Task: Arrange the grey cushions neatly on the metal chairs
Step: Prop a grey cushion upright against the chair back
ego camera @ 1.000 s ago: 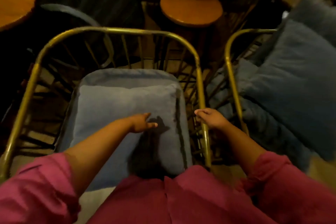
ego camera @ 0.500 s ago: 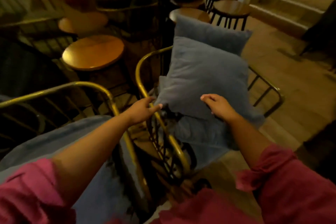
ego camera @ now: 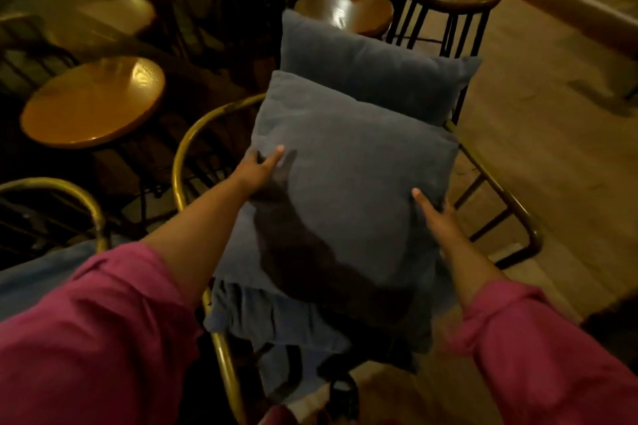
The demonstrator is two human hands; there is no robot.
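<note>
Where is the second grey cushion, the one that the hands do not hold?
In the head view the second cushion stands behind the held cushion, at the back of the metal chair, in front of a round wooden stool.

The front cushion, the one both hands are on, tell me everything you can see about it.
The front cushion is a square, grey-blue, soft fabric pillow, plump, with stitched edges. It leans tilted on the brass-coloured metal chair, overlapping a second cushion behind it and rumpled grey fabric below. The left hand grips its left edge; the right hand grips its right edge.
</note>
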